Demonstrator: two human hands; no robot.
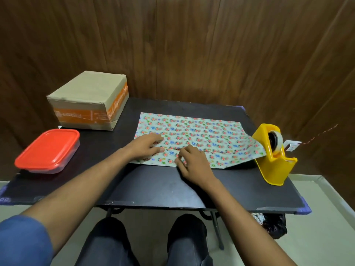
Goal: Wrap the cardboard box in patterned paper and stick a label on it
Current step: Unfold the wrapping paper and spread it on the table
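Observation:
A sheet of floral patterned paper (pixel 196 131) lies flat on the black table (pixel 153 185), with a crease line running across its near part. My left hand (pixel 147 145) rests palm down on the paper's left side, fingers spread. Just to its right, my right hand (pixel 194 163) presses on the paper's near edge with fingers curled. The cardboard box (pixel 86 98), brown with orange tape, stands closed at the table's far left corner, apart from both hands. A small white label (pixel 292 145) with a thin cord lies behind the tape dispenser.
A yellow tape dispenser (pixel 272 156) stands at the right, overlapping the paper's right corner. A clear container with a red lid (pixel 48 150) sits at the left front. A wooden wall rises behind the table. My knees are below the near edge.

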